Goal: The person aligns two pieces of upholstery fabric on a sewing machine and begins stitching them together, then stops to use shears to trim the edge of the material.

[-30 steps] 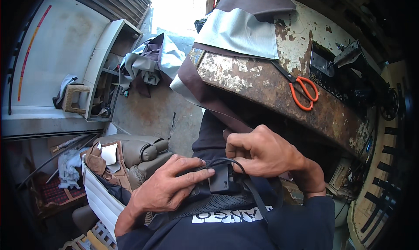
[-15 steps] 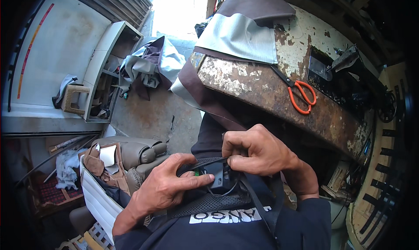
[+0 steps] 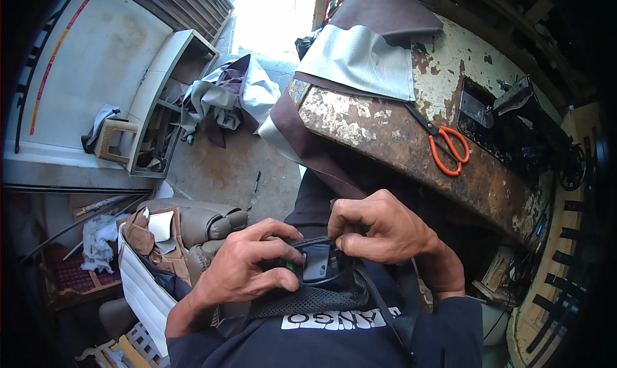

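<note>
A black mesh pouch (image 3: 308, 300) with straps lies against the front of my dark shirt. Inside its opening sits a small grey-and-black device (image 3: 316, 265) with a bit of green at its left side. My left hand (image 3: 254, 262) is curled around the pouch's left side, fingers at the upper edge and thumb lower down beside the device. On the other side my right hand (image 3: 382, 226) pinches the pouch's black upper edge between thumb and bent fingers. Part of the device is hidden in the pouch.
On a worn table (image 3: 360, 120) lie orange-handled scissors (image 3: 448, 151) and brown-and-silver fabric (image 3: 360, 56), beside a black sewing machine (image 3: 524, 114). More fabric (image 3: 228, 95) is heaped on the floor. To the left are a padded brown seat piece (image 3: 199, 223) and an open cabinet (image 3: 168, 104).
My left thumb has drawn back leftward off the device, exposing more of its grey face. My right hand keeps its pinch on the pouch edge. The whole view has shifted slightly.
</note>
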Tool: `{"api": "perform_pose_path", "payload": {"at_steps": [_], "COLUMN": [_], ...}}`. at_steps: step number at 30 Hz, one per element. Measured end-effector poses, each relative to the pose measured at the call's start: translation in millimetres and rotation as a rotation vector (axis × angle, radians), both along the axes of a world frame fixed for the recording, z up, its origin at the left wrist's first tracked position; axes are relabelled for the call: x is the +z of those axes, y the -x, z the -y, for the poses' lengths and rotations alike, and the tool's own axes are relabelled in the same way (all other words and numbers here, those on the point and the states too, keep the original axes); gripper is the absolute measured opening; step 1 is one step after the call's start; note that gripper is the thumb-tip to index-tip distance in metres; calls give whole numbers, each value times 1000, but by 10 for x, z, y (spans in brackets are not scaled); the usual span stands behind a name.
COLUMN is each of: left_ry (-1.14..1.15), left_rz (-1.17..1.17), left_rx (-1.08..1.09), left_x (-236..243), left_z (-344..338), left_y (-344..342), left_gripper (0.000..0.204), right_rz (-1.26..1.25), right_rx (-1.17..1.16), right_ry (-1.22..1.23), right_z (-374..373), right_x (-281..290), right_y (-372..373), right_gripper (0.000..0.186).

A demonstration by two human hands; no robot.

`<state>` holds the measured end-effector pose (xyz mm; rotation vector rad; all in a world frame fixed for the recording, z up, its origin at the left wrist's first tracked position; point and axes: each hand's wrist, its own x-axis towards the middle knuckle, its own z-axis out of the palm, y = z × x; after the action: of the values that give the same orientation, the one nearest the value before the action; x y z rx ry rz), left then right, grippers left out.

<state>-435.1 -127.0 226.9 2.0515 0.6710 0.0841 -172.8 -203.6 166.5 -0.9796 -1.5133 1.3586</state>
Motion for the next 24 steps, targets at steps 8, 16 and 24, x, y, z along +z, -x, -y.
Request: {"api": "perform_pose_path", "payload": {"at_steps": [8, 16, 24], "left_ry": [-26, -32, -142], "left_rz": [70, -94, -310], "left_rx": [-2, -17, -48], "left_x": [9, 80, -15], "left_z": [5, 20, -4], "left_y": [1, -74, -161], "left_gripper": [37, 31, 35], "right_rz": [26, -7, 149], "right_rx": [-3, -6, 43], "right_ry": [-40, -81, -160], "right_z": [-29, -41, -13], "right_x": [77, -11, 47], "right_y": [25, 79, 125], "right_gripper": [9, 8, 11]}}
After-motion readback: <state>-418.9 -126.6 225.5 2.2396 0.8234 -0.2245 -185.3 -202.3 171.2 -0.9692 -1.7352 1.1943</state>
